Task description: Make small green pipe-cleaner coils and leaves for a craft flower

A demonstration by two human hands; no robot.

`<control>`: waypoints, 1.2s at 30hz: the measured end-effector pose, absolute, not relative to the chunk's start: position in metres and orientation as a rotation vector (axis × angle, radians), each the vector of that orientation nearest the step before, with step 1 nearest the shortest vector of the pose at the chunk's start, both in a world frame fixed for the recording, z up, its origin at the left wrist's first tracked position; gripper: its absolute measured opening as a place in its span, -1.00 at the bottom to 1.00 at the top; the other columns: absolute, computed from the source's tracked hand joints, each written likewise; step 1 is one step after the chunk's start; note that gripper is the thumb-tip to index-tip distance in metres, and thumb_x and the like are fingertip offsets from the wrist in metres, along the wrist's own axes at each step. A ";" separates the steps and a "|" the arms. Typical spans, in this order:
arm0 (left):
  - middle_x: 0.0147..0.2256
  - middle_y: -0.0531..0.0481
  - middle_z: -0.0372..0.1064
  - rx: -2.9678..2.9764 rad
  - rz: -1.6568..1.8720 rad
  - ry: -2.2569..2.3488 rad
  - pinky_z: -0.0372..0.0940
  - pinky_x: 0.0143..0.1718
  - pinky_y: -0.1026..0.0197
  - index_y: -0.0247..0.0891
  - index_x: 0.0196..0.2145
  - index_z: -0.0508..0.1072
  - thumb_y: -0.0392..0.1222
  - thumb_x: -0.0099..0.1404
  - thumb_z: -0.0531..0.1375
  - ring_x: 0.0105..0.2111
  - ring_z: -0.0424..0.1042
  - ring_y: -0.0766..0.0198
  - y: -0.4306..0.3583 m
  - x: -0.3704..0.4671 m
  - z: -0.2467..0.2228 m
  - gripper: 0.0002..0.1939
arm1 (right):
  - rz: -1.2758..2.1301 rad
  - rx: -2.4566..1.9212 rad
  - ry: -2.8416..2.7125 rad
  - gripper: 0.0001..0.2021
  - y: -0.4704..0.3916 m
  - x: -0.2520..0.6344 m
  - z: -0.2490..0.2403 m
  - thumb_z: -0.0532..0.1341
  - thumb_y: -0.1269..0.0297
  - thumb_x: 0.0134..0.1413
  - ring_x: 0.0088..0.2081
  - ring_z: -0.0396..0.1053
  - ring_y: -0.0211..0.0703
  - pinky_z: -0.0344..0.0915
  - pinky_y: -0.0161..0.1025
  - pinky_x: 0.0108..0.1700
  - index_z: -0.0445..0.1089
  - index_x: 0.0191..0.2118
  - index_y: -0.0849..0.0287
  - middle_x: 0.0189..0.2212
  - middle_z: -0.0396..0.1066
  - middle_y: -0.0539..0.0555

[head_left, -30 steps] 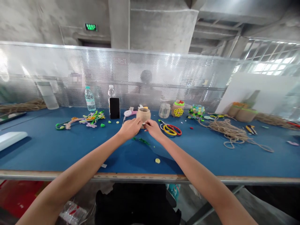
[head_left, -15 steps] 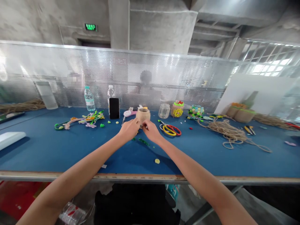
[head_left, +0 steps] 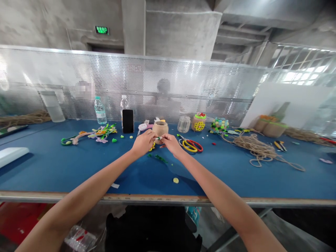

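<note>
Head view is showing both hands working close together: the left hand (head_left: 144, 141) and the right hand (head_left: 172, 144) are pinching a small green-and-white piece (head_left: 159, 139) between their fingertips. Just beyond these fingers a twine-wrapped jar (head_left: 160, 128) is standing upright; whether the fingers are touching it, I cannot tell. For so small a piece, a light pinch with both thumbs near each other would, I think, be serving best, and the knuckles should be staying clear of the jar, so that it is not tipping. A yellow flower shape (head_left: 152, 147) is lying just under the left fingers, so a low wrist could be pressing it. On the near side of the fingers, green scraps (head_left: 160, 159) are resting on the blue tabletop (head_left: 105, 171); to their right, red-and-yellow-handled scissors (head_left: 191, 145) are lying. Far beyond the fingers, a perforated metal screen (head_left: 147, 84) is running behind the table, and above it a bare concrete wall (head_left: 178, 35) is rising, with a green exit sign (head_left: 102, 30) glowing toward the left.
</note>
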State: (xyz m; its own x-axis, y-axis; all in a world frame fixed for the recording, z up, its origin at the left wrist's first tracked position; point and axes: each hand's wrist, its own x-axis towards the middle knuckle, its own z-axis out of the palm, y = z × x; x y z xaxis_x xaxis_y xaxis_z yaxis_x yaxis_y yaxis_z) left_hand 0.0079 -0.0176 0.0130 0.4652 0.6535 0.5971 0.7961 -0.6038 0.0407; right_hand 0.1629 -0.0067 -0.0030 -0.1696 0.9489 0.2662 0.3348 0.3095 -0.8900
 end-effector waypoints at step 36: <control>-0.14 -0.09 0.32 -2.402 -0.361 -1.282 0.37 -0.26 0.12 -0.33 -0.07 0.32 -0.18 0.32 0.11 -0.24 0.39 0.25 -0.028 0.012 0.017 -0.74 | 0.259 -1.289 -2.021 -0.79 -0.023 0.162 0.005 0.10 0.22 0.21 -0.25 0.37 -0.21 0.35 -0.15 -0.19 0.35 -0.17 0.25 -0.23 0.38 0.07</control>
